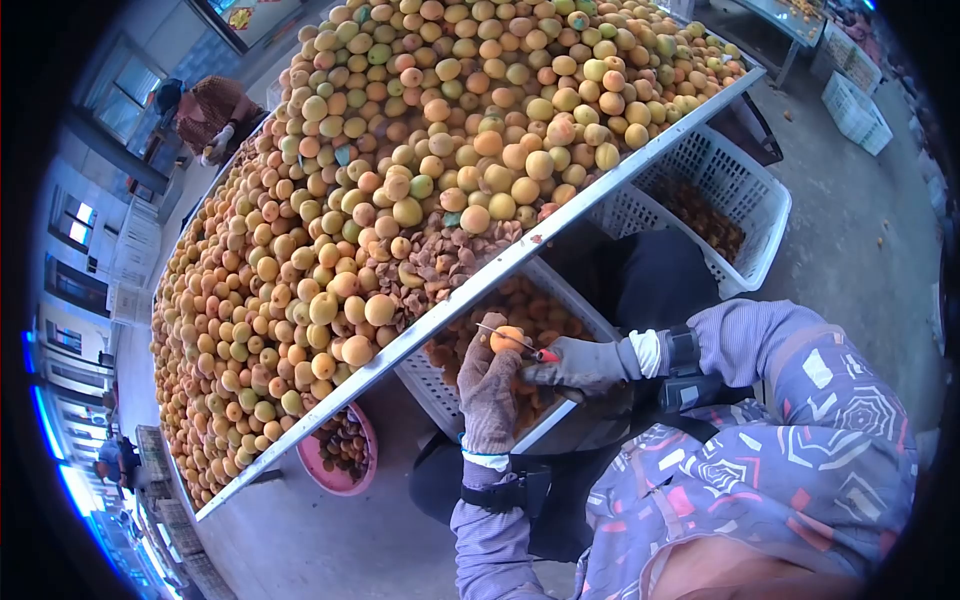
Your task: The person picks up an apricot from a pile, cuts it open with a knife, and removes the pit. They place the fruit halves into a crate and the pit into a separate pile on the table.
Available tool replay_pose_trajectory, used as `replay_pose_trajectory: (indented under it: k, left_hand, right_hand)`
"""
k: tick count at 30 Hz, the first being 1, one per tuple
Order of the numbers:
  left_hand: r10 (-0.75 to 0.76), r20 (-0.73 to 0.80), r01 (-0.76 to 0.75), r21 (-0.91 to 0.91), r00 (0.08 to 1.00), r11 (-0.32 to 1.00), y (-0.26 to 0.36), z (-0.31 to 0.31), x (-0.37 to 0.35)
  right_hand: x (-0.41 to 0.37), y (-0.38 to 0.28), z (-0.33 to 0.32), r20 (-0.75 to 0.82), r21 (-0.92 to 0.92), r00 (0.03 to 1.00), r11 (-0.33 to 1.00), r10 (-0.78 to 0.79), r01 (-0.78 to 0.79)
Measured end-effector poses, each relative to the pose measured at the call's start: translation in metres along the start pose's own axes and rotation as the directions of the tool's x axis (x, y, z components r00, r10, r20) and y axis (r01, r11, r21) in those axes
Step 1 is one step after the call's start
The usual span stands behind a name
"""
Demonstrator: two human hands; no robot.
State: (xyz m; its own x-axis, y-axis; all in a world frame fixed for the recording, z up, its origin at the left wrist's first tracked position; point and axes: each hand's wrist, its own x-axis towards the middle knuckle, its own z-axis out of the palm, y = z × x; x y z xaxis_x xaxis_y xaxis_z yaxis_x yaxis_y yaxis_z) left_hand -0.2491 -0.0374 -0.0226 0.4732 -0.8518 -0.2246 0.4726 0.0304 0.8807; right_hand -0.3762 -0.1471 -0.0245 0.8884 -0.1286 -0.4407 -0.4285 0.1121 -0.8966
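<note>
Right hand point(580, 365) holds knife point(530, 349) lengthwise across apricot point(502, 346), tip seemingly toward table point(600, 200).

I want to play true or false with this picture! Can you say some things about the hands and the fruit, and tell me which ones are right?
1. The left hand holds an orange fruit. True.
2. The right hand holds a spoon. False: it holds a small knife with a red handle.
3. Both hands are bare. False: both wear gloves.
4. A pink basin sits on the floor by the table edge. True.
5. The table has only a few fruits. False: it is heaped with them.
</note>
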Motion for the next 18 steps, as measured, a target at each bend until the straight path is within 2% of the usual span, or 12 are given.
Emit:
replay_pose_trajectory:
  k: [2,5,6,7,8,10,14,15,17,18]
  left_hand:
    - [0.021,0.01,-0.021,-0.006,1.0,1.0,0.002,0.004,0.003]
    - [0.073,0.051,-0.075,0.054,0.996,0.996,0.004,0.004,0.006]
    - [0.08,-0.01,-0.079,0.059,0.997,0.995,0.005,0.005,0.006]
    - [0.084,-0.072,-0.08,0.064,0.994,0.995,0.006,0.006,0.005]
    - [0.086,-0.072,-0.082,0.061,0.994,0.995,0.005,0.006,0.005]
    - [0.088,-0.15,-0.081,0.049,0.985,0.995,0.006,0.005,0.003]
    - [0.108,-0.113,-0.105,0.032,0.988,0.994,0.01,0.009,-0.001]
    - [0.055,-0.109,-0.055,0.001,0.993,0.998,0.014,0.012,-0.004]
    - [0.003,-0.104,-0.007,-0.039,0.995,0.999,0.011,0.01,-0.005]
    - [0.031,-0.095,-0.033,-0.022,0.995,0.999,0.006,0.007,-0.003]
  right_hand:
    - [0.007,0.0,-0.005,0.03,-0.111,0.998,0.992,0.057,-0.053]
    - [0.005,-0.011,-0.006,0.037,-0.036,0.994,0.994,0.102,-0.101]
    - [-0.001,-0.021,-0.004,0.034,-0.042,0.994,0.994,0.102,-0.1]
    - [-0.01,-0.035,0.0,-0.05,-0.058,0.997,0.997,0.057,-0.059]
    - [-0.015,-0.042,0.003,-0.132,-0.075,0.991,0.997,0.01,-0.02]
    - [-0.015,-0.039,0.004,-0.155,-0.107,0.988,0.994,-0.014,-0.003]
    - [-0.01,-0.024,0.009,-0.215,-0.186,0.97,0.98,-0.109,0.068]
    - [-0.008,-0.019,0.012,-0.226,-0.205,0.965,0.975,-0.131,0.084]
    - [-0.005,-0.007,0.019,-0.216,-0.091,0.956,0.979,-0.196,0.18]
    - [-0.004,-0.005,0.023,-0.243,-0.149,0.952,0.977,-0.188,0.155]
